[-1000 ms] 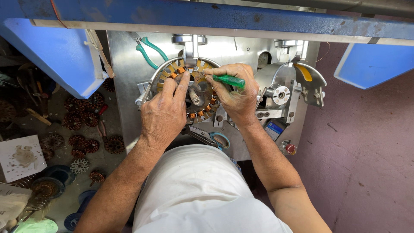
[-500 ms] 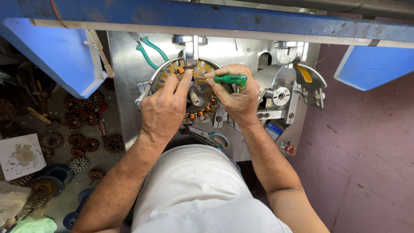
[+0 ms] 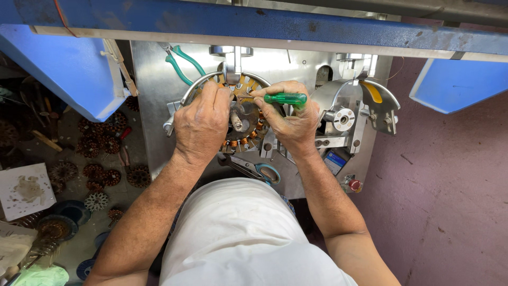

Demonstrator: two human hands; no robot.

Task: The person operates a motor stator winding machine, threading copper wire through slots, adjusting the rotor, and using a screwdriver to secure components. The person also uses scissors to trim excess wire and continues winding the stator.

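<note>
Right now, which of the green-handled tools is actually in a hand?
The green-handled screwdriver, gripped in the right hand over the copper-wound stator. The green-handled pliers lie untouched on the metal plate, up left.

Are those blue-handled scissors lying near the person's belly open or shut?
Shut, as far as shows: the scissors lie flat on the metal bench with the dark blades together in one line. The tips are partly hidden under the left hand.

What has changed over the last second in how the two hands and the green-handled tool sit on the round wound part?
The right hand has turned the green-handled screwdriver from slanting to nearly level and raised it slightly. The left hand has slid its fingers up towards the top of the round copper-wound part. The pliers and scissors stayed put.
</note>
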